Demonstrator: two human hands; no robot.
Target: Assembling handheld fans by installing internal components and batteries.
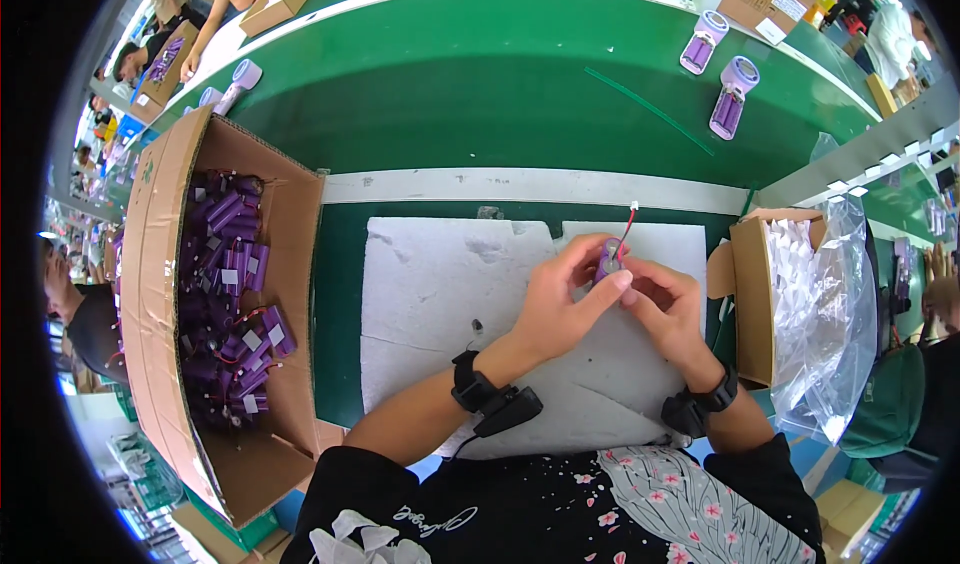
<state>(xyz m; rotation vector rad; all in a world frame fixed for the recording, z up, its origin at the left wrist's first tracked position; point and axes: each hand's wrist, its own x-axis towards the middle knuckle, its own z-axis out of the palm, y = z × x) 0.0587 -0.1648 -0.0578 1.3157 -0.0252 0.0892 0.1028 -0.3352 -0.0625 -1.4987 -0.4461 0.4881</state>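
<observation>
Above the white foam board (430, 294), my left hand (555, 309) pinches a purple battery pack (609, 254) between thumb and fingers, with one end of it turned up. Red and dark wires rise from the pack to a small white connector (634, 206). Close against its right side is my right hand (668, 309), fingers curled and thumb bent in toward my left thumb. Whatever lies between the right fingertips is too small or hidden to make out.
To the left, a large cardboard box (290, 204) holds many purple battery packs (240, 264). At right stands a smaller carton (752, 299) of white pieces in clear plastic. Purple-white handheld devices (735, 94) and a thin green strip (650, 111) lie beyond the white ledge (540, 188). People work nearby.
</observation>
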